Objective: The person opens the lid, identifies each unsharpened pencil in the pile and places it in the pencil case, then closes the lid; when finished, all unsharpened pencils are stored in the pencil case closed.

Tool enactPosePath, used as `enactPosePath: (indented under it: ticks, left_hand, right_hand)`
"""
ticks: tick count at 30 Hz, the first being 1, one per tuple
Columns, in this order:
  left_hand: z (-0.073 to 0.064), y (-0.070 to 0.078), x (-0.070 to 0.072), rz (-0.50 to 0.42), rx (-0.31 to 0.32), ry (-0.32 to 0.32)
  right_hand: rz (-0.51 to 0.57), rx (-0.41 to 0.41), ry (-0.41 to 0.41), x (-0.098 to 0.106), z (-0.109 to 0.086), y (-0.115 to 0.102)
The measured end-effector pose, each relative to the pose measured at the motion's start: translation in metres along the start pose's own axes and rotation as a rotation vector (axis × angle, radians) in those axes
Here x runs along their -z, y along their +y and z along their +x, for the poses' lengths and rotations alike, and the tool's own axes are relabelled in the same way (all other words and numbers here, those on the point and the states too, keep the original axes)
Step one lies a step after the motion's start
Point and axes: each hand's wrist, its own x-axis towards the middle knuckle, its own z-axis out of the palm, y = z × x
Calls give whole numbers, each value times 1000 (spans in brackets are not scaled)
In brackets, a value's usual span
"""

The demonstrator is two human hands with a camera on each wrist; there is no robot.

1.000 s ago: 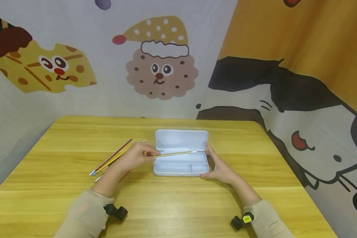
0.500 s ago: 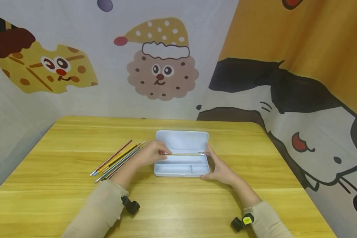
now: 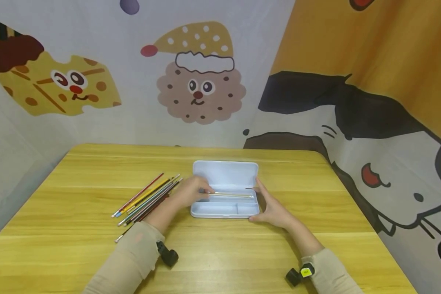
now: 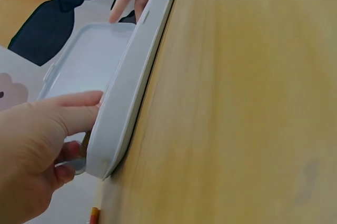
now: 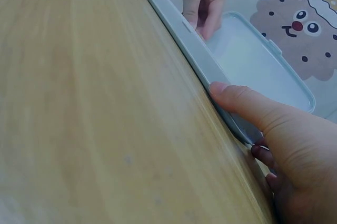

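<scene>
A white pencil case (image 3: 214, 209) lies with its lid (image 3: 226, 173) raised, its tray split into a long back section and two smaller front ones. My left hand (image 3: 195, 190) pinches a yellowish pencil (image 3: 232, 195) by its left end, low inside the back section. The fingertips of that hand are hidden behind the case wall in the left wrist view. On the right end of the case my right hand (image 3: 273, 209) keeps its grip, thumb (image 5: 226, 91) on the front wall and the other fingers round the end.
Several pencils (image 3: 147, 200) lie in a loose, slanted bunch on the wooden table (image 3: 220, 257), left of the case and partly behind the left forearm. A patterned curtain (image 3: 202, 134) hangs beyond the table's far edge.
My left hand has moved right and carried the pencil from above the hinge line down into the back section. More of the pencil bunch now shows. The right hand stays put.
</scene>
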Motion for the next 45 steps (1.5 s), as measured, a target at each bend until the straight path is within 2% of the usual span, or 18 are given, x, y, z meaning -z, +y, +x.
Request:
enactPosePath:
  ticks: [5, 6, 12, 13, 16, 20, 24, 26, 31, 38, 42, 45]
  left_hand:
    - [-2, -1, -7, 34, 20, -1]
    - [-2, -1, -8, 44, 21, 2]
    - [-4, 2, -8, 72, 23, 12]
    - [-4, 2, -8, 68, 17, 12]
    - [-6, 2, -5, 40, 12, 15]
    - [-13, 4, 1, -35, 41, 29]
    - [-22, 7, 8, -108, 53, 71]
    - [-27, 9, 12, -135, 36, 102]
    - [-42, 11, 26, -152, 8, 172]
    - [-70, 9, 49, -177, 49, 230]
    - [-88, 3, 62, -149, 78, 253]
    - [-102, -5, 70, -93, 89, 268]
  right_hand:
    - [-4, -2, 8, 0, -2, -5]
    - [-4, -1, 8, 1, -3, -11]
    - [1, -2, 8, 0, -3, -13]
    - [6, -1, 10, 0, -3, -12]
    - [16, 4, 9, 2, -5, -29]
    - [15, -4, -6, 4, -7, -42]
    - [13, -17, -20, 4, -7, -44]
    - [16, -16, -22, 4, -7, -44]
    - [22, -4, -17, 5, -6, -42]
    - [14, 1, -14, 5, -6, -43]
    - [9, -1, -13, 6, -7, -43]
    - [7, -3, -13, 6, -7, -43]
